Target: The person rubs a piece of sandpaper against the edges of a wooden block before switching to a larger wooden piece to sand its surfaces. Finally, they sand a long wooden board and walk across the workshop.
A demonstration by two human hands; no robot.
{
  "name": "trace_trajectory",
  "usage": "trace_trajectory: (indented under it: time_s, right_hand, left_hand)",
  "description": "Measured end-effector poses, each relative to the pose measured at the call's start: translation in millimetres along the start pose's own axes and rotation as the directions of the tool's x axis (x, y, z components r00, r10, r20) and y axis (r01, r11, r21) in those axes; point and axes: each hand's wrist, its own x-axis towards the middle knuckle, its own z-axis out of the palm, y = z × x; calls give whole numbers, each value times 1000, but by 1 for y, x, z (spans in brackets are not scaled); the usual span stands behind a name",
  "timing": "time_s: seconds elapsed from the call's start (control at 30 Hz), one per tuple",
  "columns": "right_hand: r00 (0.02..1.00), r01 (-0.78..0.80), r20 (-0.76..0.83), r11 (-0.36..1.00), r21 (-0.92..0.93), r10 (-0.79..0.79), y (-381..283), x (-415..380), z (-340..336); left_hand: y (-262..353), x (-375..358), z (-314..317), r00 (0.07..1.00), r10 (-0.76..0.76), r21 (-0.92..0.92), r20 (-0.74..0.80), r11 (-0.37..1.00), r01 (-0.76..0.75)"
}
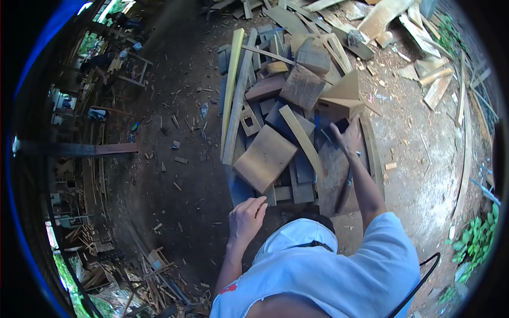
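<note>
My right hand (348, 137) reaches over the right side of a heap of wood pieces, thumb and fingers apart. Its fingertips are right at the lower edge of a pale angled wooden block (342, 106). Below that wrist lies a long, dark-handled tool (344, 195) on a wide board (333, 172). My left hand (247, 218) hangs at the near edge of the heap with its fingers curled together, and nothing shows in it. Just beyond it rests a broad square wooden block (265, 158). A slim curved wood strip (301, 139) lies beside that block.
Long yellow and grey wood strips (232, 95) line the heap's left side. Thick blocks (302, 87) are stacked at its back. More planks (384, 21) lie at the far right, and scraps litter the dirt floor (185, 175). Green plants (477, 238) grow at the right edge.
</note>
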Motion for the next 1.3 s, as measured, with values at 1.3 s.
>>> trace_trajectory:
  time_s: [1.3]
  right_hand:
    - [818,531,441,778,-335,-369,-138,-229,116]
  left_hand:
    - [-187,-130,-50,974,37,-32,-223,998,-46]
